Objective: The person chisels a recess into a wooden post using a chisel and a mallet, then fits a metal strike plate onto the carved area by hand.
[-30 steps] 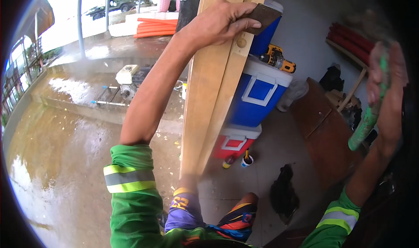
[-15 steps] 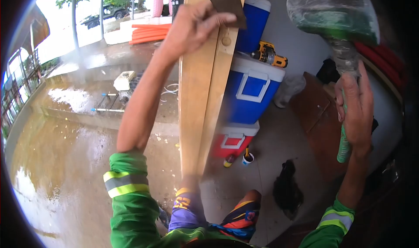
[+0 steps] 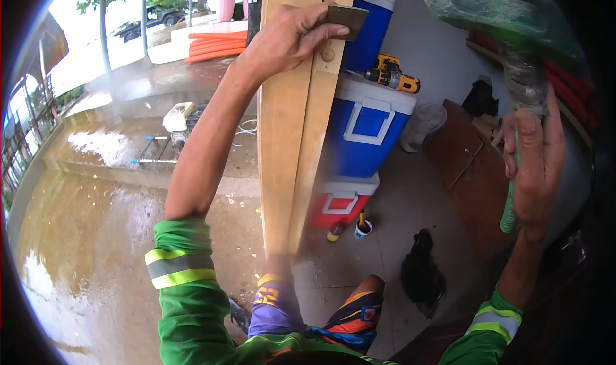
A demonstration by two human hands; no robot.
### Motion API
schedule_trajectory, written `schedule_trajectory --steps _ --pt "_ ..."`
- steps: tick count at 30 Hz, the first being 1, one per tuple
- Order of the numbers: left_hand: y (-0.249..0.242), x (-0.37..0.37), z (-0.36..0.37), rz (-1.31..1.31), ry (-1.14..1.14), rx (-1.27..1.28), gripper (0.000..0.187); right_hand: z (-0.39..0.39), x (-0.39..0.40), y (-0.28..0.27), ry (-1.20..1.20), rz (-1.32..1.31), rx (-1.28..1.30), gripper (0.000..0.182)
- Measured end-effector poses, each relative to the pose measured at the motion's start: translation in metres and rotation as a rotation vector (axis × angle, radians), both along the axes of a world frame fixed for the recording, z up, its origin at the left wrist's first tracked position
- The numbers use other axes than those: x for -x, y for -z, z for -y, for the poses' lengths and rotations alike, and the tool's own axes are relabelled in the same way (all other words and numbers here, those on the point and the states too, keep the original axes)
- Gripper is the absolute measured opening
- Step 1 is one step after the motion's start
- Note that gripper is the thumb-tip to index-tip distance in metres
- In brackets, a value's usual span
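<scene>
My left hand (image 3: 285, 41) pinches a thin, dark, rectangular scraper blade (image 3: 346, 22) between thumb and fingers, close to the upper part of a wooden door frame (image 3: 280, 140). Below the blade, a round filled spot or knot (image 3: 327, 52) shows in the wood. Fingers of my right hand (image 3: 534, 172) are closed around the green handle (image 3: 508, 212) of a scoop-like tool, whose smeared, greenish translucent head (image 3: 497, 12) is bound on with tape. That head is raised at the upper right, partly out of view and apart from the wood.
Blue coolers (image 3: 372, 130) and a red one (image 3: 340, 201) stand right behind the frame, with a yellow drill (image 3: 394, 75) on top. A cup with a brush (image 3: 363, 229) and a black furry shape (image 3: 422, 272) are on the floor. Wet concrete (image 3: 96, 236) lies left.
The blade has turned flatter and shifted slightly right and down. The scoop-like tool has moved up and to the right, partly leaving the view. The camera view has shifted slightly.
</scene>
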State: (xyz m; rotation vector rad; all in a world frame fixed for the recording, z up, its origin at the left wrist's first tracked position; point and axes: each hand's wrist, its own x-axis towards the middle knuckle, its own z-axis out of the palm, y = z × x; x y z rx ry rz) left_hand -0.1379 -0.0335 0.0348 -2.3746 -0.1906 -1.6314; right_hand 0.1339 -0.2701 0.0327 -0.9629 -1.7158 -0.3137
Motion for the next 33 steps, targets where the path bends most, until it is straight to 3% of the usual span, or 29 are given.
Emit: schedule_trajectory --steps 4,7,10,13,16,17,19,21,24,25,28,30,33 --pt "-0.004 0.001 0.007 -0.070 -0.032 -0.066 0.016 0.008 0.003 -0.012 -0.064 0.042 0.036 0.051" --pt "-0.008 0.000 0.008 -0.121 -0.072 -0.085 0.019 -0.016 -0.008 -0.002 0.139 0.274 -0.120 0.052" --pt "-0.013 -0.001 0.007 -0.159 -0.083 -0.121 0.021 -0.030 0.006 -0.012 0.252 0.420 -0.073 0.056" --pt "-0.013 0.000 0.004 -0.156 -0.039 -0.097 0.015 -0.018 0.005 -0.026 0.183 0.214 0.078 0.058" --pt "-0.013 0.000 0.007 -0.153 -0.040 -0.058 0.011 -0.008 -0.050 -0.033 -0.033 -0.072 -0.001 0.061" --pt "-0.014 0.000 0.008 -0.157 -0.050 -0.045 0.011 -0.012 -0.112 -0.039 -0.190 -0.094 -0.060 0.061" --pt "-0.015 0.000 0.007 -0.162 -0.056 -0.020 0.011 -0.024 -0.100 -0.038 -0.220 -0.008 -0.079 0.059" --pt "-0.013 -0.002 0.007 -0.162 -0.036 -0.006 0.011 -0.050 -0.027 -0.025 0.037 0.210 0.004 0.055" --pt "-0.011 -0.001 0.006 -0.147 -0.014 0.007 0.012 -0.038 0.002 -0.024 0.211 0.090 -0.057 0.052" --pt "-0.013 -0.001 0.006 -0.143 -0.029 0.008 0.013 -0.024 -0.007 -0.034 0.158 0.033 -0.057 0.048" --pt "-0.014 -0.003 0.009 -0.146 -0.040 0.082 0.013 0.011 -0.049 -0.066 -0.311 0.102 0.040 0.039" --pt "-0.016 -0.002 0.011 -0.146 -0.062 0.070 0.013 -0.009 -0.052 -0.069 -0.084 0.681 -0.344 0.039" --pt "-0.013 -0.002 0.009 -0.135 -0.090 0.003 0.013 -0.054 -0.043 -0.020 0.366 0.675 -0.501 0.044"
